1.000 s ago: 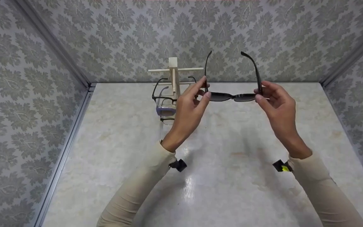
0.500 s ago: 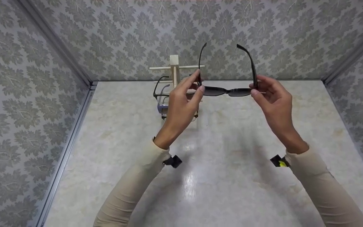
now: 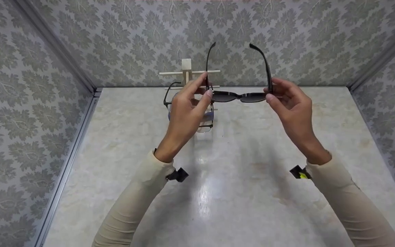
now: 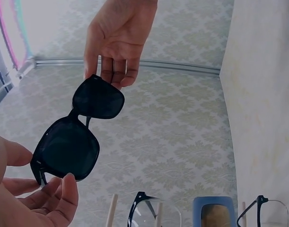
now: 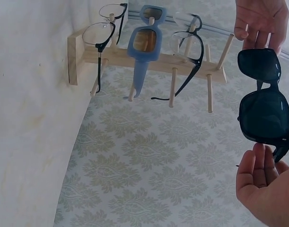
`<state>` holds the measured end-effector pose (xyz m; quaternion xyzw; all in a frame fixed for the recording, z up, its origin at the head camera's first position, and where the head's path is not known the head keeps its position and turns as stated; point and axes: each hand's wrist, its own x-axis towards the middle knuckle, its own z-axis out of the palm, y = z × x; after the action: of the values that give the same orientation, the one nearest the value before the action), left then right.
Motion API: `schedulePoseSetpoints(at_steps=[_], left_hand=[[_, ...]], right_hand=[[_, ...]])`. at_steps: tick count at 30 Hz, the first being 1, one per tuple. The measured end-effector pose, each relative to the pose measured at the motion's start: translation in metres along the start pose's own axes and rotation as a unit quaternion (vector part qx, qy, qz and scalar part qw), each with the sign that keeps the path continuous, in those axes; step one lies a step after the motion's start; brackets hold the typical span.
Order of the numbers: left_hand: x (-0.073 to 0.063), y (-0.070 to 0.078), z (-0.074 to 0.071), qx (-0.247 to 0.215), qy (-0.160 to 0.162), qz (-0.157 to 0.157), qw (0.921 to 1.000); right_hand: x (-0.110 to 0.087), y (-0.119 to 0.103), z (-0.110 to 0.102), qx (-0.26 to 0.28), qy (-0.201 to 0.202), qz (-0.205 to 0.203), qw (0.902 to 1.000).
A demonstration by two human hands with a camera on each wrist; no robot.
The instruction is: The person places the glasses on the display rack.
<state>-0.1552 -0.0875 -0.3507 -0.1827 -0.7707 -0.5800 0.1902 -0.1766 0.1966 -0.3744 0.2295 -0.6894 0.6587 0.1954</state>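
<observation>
Black sunglasses [image 3: 223, 96] with dark lenses are held up in the air, temples unfolded and pointing away. My left hand [image 3: 188, 115] pinches the left hinge corner between thumb and fingers. At the opposite corner my right hand [image 3: 291, 109] pinches the frame in the same way. Behind the left hand stands a wooden glasses rack [image 5: 149, 60], partly hidden in the head view. On it hang clear glasses with dark temples [image 5: 100, 35], blue sunglasses [image 5: 145, 42] and another pair with black temples [image 5: 188, 46]. The rack's top pegs [image 3: 170, 73] bear nothing.
The rack stands on a pale marbled table [image 3: 238, 178] near the patterned back wall [image 3: 135, 41]. Patterned side walls with metal edge strips [image 3: 65, 175] bound the table left and right.
Both hands have shifted left and slightly away with the sunglasses, bringing them closer to the rack. The left hand now covers more of the rack. Both grips look the same.
</observation>
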Motion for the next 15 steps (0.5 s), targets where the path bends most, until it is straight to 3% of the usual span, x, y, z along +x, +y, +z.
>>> schedulePoseSetpoints(at_steps=[15], left_hand=[[0.010, 0.011, -0.026, -0.030, 0.005, -0.022, 0.9993]], right_hand=[[0.017, -0.011, 0.014, -0.005, -0.026, -0.014, 0.9995]])
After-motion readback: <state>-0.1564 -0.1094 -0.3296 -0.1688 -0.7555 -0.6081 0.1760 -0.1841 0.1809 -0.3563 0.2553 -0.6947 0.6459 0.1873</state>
